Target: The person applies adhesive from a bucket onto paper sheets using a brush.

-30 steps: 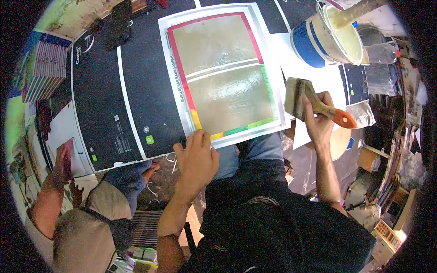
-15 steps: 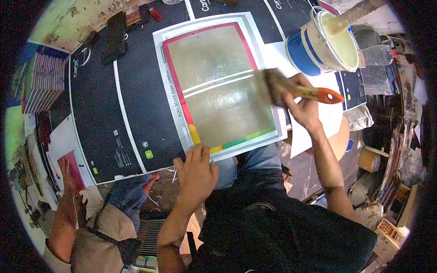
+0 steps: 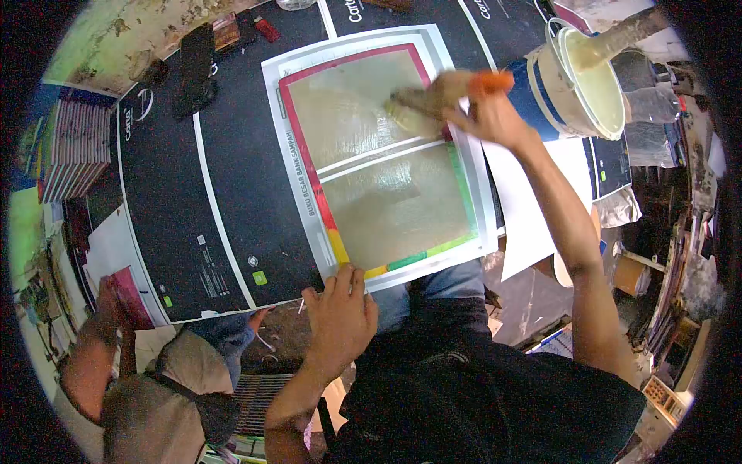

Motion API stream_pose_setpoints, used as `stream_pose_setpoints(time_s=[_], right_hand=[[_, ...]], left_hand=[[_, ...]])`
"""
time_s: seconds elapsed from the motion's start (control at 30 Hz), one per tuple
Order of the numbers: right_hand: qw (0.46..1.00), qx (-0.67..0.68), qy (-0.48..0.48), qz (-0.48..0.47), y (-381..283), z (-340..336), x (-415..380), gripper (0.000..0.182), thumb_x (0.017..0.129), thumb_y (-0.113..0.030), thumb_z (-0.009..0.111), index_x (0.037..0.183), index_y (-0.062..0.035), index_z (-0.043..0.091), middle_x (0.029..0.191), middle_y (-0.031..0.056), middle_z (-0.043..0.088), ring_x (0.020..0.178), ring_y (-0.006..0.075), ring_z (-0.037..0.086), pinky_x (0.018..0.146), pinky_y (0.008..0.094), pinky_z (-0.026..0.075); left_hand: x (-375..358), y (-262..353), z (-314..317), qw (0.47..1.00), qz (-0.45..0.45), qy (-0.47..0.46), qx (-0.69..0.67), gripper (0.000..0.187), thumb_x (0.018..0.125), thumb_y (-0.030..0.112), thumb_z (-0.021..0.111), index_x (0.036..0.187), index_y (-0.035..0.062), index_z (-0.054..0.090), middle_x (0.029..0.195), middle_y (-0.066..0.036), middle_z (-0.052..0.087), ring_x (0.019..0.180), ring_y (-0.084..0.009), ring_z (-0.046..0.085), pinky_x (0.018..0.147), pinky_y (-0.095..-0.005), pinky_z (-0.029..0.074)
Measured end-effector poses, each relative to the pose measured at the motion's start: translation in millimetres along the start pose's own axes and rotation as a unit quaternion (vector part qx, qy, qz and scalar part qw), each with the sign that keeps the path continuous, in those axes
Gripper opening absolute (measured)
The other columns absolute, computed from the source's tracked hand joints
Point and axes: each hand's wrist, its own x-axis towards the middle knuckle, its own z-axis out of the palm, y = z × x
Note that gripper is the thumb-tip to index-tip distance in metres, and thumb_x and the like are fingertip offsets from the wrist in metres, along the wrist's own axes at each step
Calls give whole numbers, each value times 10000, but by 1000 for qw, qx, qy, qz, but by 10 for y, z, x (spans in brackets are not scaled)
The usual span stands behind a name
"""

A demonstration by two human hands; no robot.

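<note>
A wide paintbrush (image 3: 423,113) is held in my right hand (image 3: 495,116), fingers closed round its orange-tipped handle. Its bristles, blurred by motion, are over the upper part of a printed sheet (image 3: 485,209). Two greyish panels (image 3: 402,213) with a wet shine cover the middle of this sheet, split by a white strip and framed by a red, yellow and green border. My left hand (image 3: 342,313) rests at the sheet's lower left corner, its fingers stretched out over the edge.
A white and blue bucket (image 3: 568,85) of pale liquid, with a thick stick (image 3: 626,37) in it, stands at the right. Dark cardboard (image 3: 255,185) covers the table. A stack of books (image 3: 77,147) is at the left. Below, another person's hand (image 3: 112,301) touches a red piece (image 3: 131,298).
My right hand and the brush have moved up and left, from the sheet's right edge to its upper panel. My left hand stays at the corner. The view has shifted slightly.
</note>
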Motion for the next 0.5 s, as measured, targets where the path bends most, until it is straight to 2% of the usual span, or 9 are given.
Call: stream_pose_setpoints(time_s=[0.07,0.1,0.17,0.2,0.23,0.33,0.37,0.43,0.5], right_hand=[[997,-54,-6,59,457,112,271,284,823,-200,682,1056,-49,627,1013,152,627,926,295,604,827,386,475],[997,-67,26,-5,570,121,432,281,838,-226,672,1068,-72,626,1026,146,633,911,310,614,809,389,486],[978,-169,-31,115,763,153,720,221,836,-173,666,1030,-69,646,1057,123,635,926,289,622,831,384,482],[988,-111,90,59,745,162,821,192,857,-226,647,908,-41,633,892,135,636,800,298,621,728,382,478],[976,-51,210,2,700,128,924,282,879,-279,627,786,-13,620,727,148,637,674,307,619,625,380,474],[964,-134,173,-151,448,-25,1027,186,843,-202,641,850,-18,623,808,189,638,745,358,611,633,405,460],[996,-18,64,-52,269,-104,901,206,827,-118,662,1019,-46,643,993,107,647,872,263,617,797,360,476],[988,129,8,-83,-144,-159,813,234,810,-159,680,959,14,627,871,174,656,789,266,627,741,368,486],[977,152,-129,-68,-380,-166,735,269,796,-161,699,977,22,622,884,165,651,822,256,617,766,355,474]], left_hand=[[-7,-6,3,1000,7,6,14,461,831,241,533,1225,2,514,1243,-125,489,1070,-243,502,817,-493,333],[-2,-8,5,1000,-1,-7,-4,468,828,248,537,1232,13,508,1259,-134,484,1095,-262,500,833,-524,335],[2,-4,8,999,-16,-33,-38,483,822,262,544,1244,34,495,1291,-150,476,1143,-299,498,864,-585,340],[-2,-3,7,999,-13,-28,-35,479,823,264,543,1241,34,498,1289,-150,477,1133,-297,503,859,-580,341],[-8,-2,1,999,-10,-22,-31,475,825,265,541,1238,34,502,1286,-151,479,1123,-296,507,853,-576,342],[24,-9,-44,998,-17,-37,-44,466,833,271,535,1234,35,508,1279,-152,483,1095,-291,516,838,-563,343],[22,-14,-44,997,-24,-50,-54,463,837,273,533,1234,35,509,1276,-153,485,1085,-289,519,833,-559,343],[-5,-33,21,999,-16,-20,-46,464,839,278,533,1234,34,511,1272,-151,487,1073,-286,521,825,-553,342],[-5,-52,34,999,-7,-16,-44,464,838,279,535,1231,34,515,1267,-149,489,1068,-283,522,817,-547,342]])
